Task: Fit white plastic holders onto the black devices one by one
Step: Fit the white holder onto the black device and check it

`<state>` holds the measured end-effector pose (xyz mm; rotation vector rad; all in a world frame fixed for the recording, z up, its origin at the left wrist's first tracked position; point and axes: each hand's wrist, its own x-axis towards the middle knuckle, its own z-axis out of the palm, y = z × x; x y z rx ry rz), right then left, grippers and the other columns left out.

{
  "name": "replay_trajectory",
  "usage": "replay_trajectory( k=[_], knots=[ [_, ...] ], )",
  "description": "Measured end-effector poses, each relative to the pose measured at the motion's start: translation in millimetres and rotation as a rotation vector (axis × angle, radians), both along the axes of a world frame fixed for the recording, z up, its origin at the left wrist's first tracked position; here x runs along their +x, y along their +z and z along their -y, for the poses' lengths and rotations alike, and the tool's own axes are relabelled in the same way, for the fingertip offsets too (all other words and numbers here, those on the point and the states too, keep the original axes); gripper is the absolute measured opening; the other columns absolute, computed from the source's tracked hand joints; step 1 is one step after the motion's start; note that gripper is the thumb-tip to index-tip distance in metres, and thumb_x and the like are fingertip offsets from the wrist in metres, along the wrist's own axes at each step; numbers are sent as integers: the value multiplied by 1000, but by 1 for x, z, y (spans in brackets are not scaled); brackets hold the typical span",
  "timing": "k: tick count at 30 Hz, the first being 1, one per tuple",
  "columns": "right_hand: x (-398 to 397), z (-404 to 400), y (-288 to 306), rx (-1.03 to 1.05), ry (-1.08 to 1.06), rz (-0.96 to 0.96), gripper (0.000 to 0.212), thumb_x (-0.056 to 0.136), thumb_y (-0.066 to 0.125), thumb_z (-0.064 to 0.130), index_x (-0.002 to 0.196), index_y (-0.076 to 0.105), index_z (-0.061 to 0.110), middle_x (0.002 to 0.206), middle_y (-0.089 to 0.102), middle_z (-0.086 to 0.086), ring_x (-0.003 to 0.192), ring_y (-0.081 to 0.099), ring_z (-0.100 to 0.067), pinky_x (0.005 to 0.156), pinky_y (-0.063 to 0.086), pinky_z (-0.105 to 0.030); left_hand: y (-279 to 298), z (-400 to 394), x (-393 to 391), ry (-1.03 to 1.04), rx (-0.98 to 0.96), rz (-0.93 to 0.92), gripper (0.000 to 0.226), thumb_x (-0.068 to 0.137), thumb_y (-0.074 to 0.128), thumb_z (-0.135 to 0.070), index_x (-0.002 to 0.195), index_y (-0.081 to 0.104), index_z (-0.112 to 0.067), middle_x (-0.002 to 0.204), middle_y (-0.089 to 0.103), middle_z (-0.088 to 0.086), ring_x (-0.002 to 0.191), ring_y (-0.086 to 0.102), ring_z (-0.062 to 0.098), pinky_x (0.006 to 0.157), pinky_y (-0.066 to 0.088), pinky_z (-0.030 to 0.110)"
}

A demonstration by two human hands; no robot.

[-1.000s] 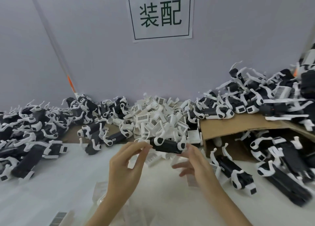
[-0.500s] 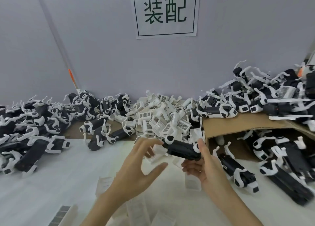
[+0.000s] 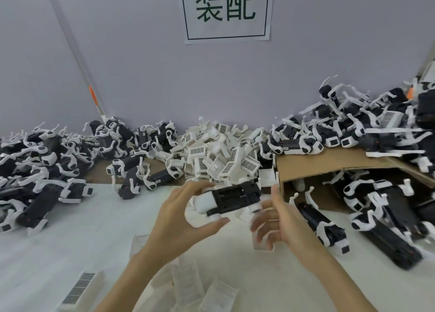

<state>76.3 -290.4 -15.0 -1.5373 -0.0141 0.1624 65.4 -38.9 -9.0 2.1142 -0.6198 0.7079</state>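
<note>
left hand [image 3: 181, 214]: curled round the left end of the black device [image 3: 235, 197]; fingers over the top, thumb underneath, gripping at the white end.
right hand [image 3: 280, 219]: just beside the device's right end, fingers loosely curled, thumb up; blurred, so contact with the device can't be told. Appears to hold nothing.
device position: lifted above the tabletop [image 3: 98, 217], between both hands, directly in front of the person.
long axis: runs left-right, left end slightly lower.
nearer hand: left has it; right is at the free end.
holder on device: white part [image 3: 204, 203] sits at the left end; whether fully seated can't be told.
key relation: judged that the right end is what the right hand must meet, coming in along the axis.
holder pile [image 3: 221, 151]: loose white holders heaped behind the hands, against the wall.
cardboard flap [image 3: 329, 163]: right of the pile, devices with holders stacked on it and more beneath it.
left heap [image 3: 42, 156]: black devices with white holders, spread on the tabletop.
near edge: translucent trays [image 3: 188, 278] below the wrists, contents unclear.
</note>
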Motion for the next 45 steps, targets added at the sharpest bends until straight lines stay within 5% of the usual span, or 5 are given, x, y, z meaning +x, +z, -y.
replay_trajectory(
  k=[6,25,37,42,45],
  knots=[
    [-8,-10,0,-134,117,349,60,93,70,50,147,54,30,139,66,12,124,63,-6,99,56,-30,4,2,-1,-72,-227,-220,35,80,78,-55,108,71,-36,101,75,-8,96,69,11,84,48,14],
    [-18,-31,-8,464,191,-317,58,101,41,45,131,65,1,123,70,-31,111,71,-46,75,61,-41,5,28,-13,-124,-384,-316,21,91,79,-37,107,70,-26,74,67,-10,68,67,8,70,51,17],
    [-16,-24,-8,601,181,-131,48,102,51,25,144,58,5,143,61,-24,133,56,-50,107,50,-63,10,20,-10,-196,-431,-403,41,103,53,-53,104,74,-18,85,69,-1,80,64,16,81,49,35],
    [-20,-26,-7,250,-19,217,54,86,77,24,138,62,24,132,68,-11,119,69,-27,108,53,-50,5,7,5,-112,-568,-688,60,97,43,-73,119,79,-32,113,80,-1,108,72,17,111,43,39],
    [-24,-31,-11,-21,6,398,68,81,87,27,141,57,40,130,64,16,128,61,-8,102,53,-25,-2,14,6,-51,-683,-634,57,98,39,-70,112,80,-33,104,81,1,83,70,13,78,51,25]
  ],
)
